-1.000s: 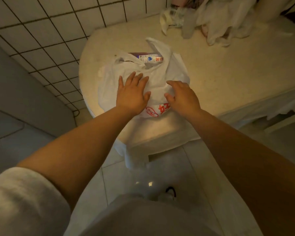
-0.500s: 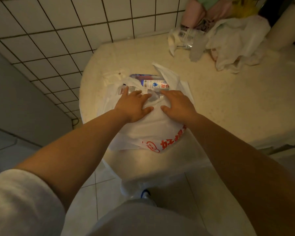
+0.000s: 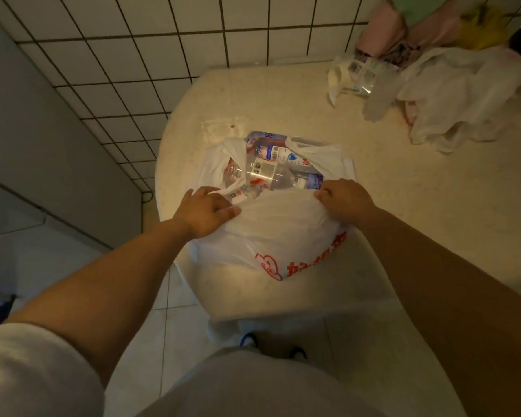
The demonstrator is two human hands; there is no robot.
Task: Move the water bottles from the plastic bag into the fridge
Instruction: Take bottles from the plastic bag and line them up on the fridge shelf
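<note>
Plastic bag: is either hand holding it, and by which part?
Both. The left hand and right hand each pinch the near rim of the plastic bag at its mouth, spreading it open. Neither hand touches the water bottles inside.

The scene is dim and warm-toned, with the brightest patch on the pale countertop (image 3: pixel 283 94) and a soft sheen on the plastic bag (image 3: pixel 280 227) and the floor tiles (image 3: pixel 175 299) below it. The grey surface (image 3: pixel 51 152) at left and the lower corners fall into shadow. Wide-angle distortion bows the wall tile (image 3: pixel 151 28) grout lines and stretches the forearms toward the edges, and the sleeve (image 3: pixel 33 377) at lower left is soft and out of focus.
</note>
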